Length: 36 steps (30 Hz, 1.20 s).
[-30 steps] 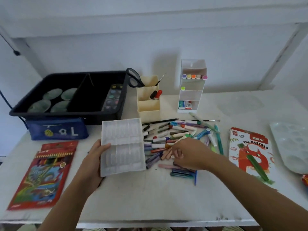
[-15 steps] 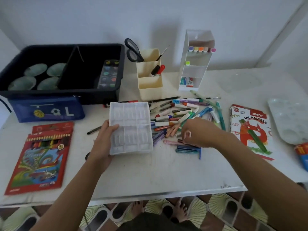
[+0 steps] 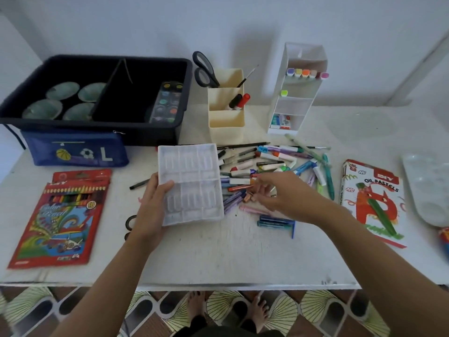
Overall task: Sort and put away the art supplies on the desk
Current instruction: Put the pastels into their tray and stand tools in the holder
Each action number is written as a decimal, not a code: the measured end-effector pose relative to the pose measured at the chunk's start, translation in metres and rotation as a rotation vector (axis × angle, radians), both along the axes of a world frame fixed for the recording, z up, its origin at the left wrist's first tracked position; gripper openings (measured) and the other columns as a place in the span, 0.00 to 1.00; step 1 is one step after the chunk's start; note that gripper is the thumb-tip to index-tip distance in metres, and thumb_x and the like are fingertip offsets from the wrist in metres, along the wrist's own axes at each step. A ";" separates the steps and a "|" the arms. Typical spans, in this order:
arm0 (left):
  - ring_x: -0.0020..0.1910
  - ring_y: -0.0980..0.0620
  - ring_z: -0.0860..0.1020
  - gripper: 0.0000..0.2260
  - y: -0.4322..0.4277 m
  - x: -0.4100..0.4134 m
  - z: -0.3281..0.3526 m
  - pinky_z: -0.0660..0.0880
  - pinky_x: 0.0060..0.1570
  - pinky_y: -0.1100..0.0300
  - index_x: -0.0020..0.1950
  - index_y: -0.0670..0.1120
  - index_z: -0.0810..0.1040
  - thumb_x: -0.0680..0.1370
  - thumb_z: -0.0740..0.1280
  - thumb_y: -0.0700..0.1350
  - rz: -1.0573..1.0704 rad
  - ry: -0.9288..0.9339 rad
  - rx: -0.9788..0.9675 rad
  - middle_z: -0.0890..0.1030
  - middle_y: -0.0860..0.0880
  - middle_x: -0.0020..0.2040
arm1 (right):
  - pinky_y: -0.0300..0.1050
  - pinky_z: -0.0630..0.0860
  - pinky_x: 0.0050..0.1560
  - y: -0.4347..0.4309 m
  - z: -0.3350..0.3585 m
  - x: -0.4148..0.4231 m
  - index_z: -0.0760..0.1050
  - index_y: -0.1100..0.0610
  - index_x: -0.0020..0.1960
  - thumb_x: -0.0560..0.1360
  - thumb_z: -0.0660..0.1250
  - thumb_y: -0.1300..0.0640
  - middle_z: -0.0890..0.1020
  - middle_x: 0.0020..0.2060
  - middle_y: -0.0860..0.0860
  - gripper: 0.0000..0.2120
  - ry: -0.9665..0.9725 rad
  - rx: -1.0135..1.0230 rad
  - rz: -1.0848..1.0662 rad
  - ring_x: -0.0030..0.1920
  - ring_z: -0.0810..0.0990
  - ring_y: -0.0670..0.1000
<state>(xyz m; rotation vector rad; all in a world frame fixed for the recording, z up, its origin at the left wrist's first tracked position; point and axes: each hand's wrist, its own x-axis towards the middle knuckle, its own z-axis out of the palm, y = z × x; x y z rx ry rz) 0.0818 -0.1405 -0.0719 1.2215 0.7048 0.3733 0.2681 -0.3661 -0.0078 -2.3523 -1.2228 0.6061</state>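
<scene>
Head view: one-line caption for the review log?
Left hand holds a white slotted tray; right hand reaches into the loose pile of crayons and markers.

tray (image 3: 192,166): white, ribbed slots in rows
bin (image 3: 155,60): black; dishes (image 3: 63,91) inside look grey-green, dim view
pouch (image 3: 73,152): blue, white L, football, yellow motif
pencil pack (image 3: 60,215): red, rainbow swirls
pastel box (image 3: 371,198): white, red cat, green stick
marker pile (image 3: 279,161): purple, blue, teal, white, orange
pen holder (image 3: 226,122): cream
floor tiles (image 3: 286,310): brown, pale fan pattern
</scene>
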 end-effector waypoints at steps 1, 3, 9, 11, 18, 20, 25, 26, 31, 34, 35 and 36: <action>0.57 0.50 0.83 0.15 -0.001 0.000 0.000 0.82 0.49 0.50 0.63 0.64 0.78 0.77 0.66 0.56 0.003 0.003 0.009 0.83 0.55 0.61 | 0.35 0.76 0.43 0.006 0.001 -0.003 0.79 0.51 0.51 0.78 0.70 0.54 0.81 0.42 0.43 0.03 0.065 0.084 -0.024 0.43 0.79 0.41; 0.55 0.52 0.84 0.14 -0.003 0.001 0.002 0.82 0.46 0.54 0.63 0.64 0.77 0.77 0.65 0.56 0.013 0.015 0.030 0.83 0.57 0.59 | 0.34 0.77 0.45 0.021 0.003 -0.010 0.79 0.51 0.56 0.78 0.70 0.56 0.82 0.42 0.43 0.07 0.226 0.238 -0.072 0.44 0.80 0.42; 0.59 0.47 0.81 0.11 -0.005 0.005 0.012 0.82 0.52 0.48 0.66 0.62 0.72 0.84 0.62 0.52 0.014 0.052 0.071 0.81 0.56 0.60 | 0.41 0.80 0.53 0.054 0.000 -0.026 0.79 0.47 0.58 0.79 0.67 0.55 0.82 0.48 0.43 0.08 0.405 0.395 -0.108 0.50 0.81 0.44; 0.60 0.46 0.81 0.12 -0.003 0.004 0.018 0.82 0.54 0.45 0.67 0.62 0.71 0.84 0.62 0.52 0.013 0.031 0.041 0.81 0.54 0.61 | 0.48 0.81 0.54 0.059 -0.002 -0.030 0.78 0.47 0.55 0.78 0.69 0.54 0.82 0.45 0.43 0.06 0.432 0.477 -0.146 0.48 0.81 0.46; 0.59 0.45 0.83 0.12 0.011 -0.012 0.031 0.82 0.53 0.43 0.65 0.63 0.76 0.84 0.62 0.50 0.036 -0.050 -0.140 0.83 0.53 0.62 | 0.47 0.82 0.54 0.064 -0.007 -0.047 0.78 0.54 0.51 0.75 0.73 0.59 0.83 0.45 0.45 0.07 0.393 0.763 -0.212 0.49 0.84 0.52; 0.60 0.44 0.83 0.13 0.013 -0.019 0.029 0.81 0.55 0.42 0.68 0.61 0.75 0.84 0.62 0.51 0.045 -0.060 -0.166 0.82 0.51 0.64 | 0.42 0.81 0.54 0.068 -0.009 -0.054 0.79 0.55 0.51 0.75 0.74 0.59 0.84 0.46 0.47 0.07 0.203 0.764 -0.147 0.48 0.83 0.48; 0.59 0.44 0.83 0.15 0.016 -0.031 0.026 0.83 0.47 0.48 0.71 0.60 0.73 0.84 0.60 0.52 0.072 -0.116 -0.266 0.82 0.49 0.65 | 0.38 0.77 0.56 0.083 -0.019 -0.071 0.81 0.60 0.54 0.74 0.74 0.62 0.83 0.50 0.52 0.09 -0.239 0.724 0.213 0.52 0.79 0.46; 0.59 0.44 0.83 0.15 0.018 -0.033 0.027 0.82 0.46 0.48 0.70 0.62 0.74 0.83 0.60 0.52 0.080 -0.117 -0.284 0.82 0.49 0.65 | 0.41 0.77 0.57 0.085 -0.021 -0.072 0.82 0.60 0.54 0.73 0.74 0.62 0.83 0.50 0.53 0.09 -0.272 0.715 0.240 0.53 0.80 0.49; 0.56 0.45 0.85 0.14 0.029 -0.042 0.030 0.82 0.43 0.48 0.67 0.64 0.77 0.84 0.60 0.51 0.118 -0.104 -0.296 0.83 0.49 0.63 | 0.47 0.79 0.51 0.097 -0.028 -0.078 0.84 0.64 0.50 0.73 0.75 0.65 0.83 0.48 0.55 0.06 -0.338 0.821 0.207 0.50 0.81 0.53; 0.57 0.44 0.84 0.16 0.033 -0.045 0.031 0.82 0.42 0.49 0.71 0.60 0.74 0.84 0.60 0.50 0.121 -0.141 -0.306 0.82 0.47 0.64 | 0.47 0.78 0.52 0.107 -0.029 -0.086 0.84 0.63 0.49 0.74 0.74 0.63 0.83 0.48 0.55 0.05 -0.367 0.826 0.214 0.50 0.81 0.53; 0.59 0.43 0.83 0.17 0.034 -0.046 0.031 0.83 0.44 0.49 0.72 0.59 0.73 0.84 0.60 0.50 0.112 -0.157 -0.304 0.82 0.46 0.65 | 0.47 0.77 0.52 0.110 -0.029 -0.088 0.84 0.63 0.50 0.75 0.74 0.63 0.83 0.48 0.54 0.05 -0.372 0.806 0.234 0.50 0.80 0.53; 0.60 0.43 0.83 0.18 0.036 -0.047 0.032 0.83 0.45 0.49 0.73 0.59 0.72 0.84 0.60 0.51 0.105 -0.169 -0.301 0.82 0.46 0.66 | 0.47 0.76 0.53 0.113 -0.030 -0.089 0.83 0.62 0.49 0.75 0.74 0.62 0.83 0.48 0.54 0.05 -0.379 0.786 0.251 0.50 0.80 0.52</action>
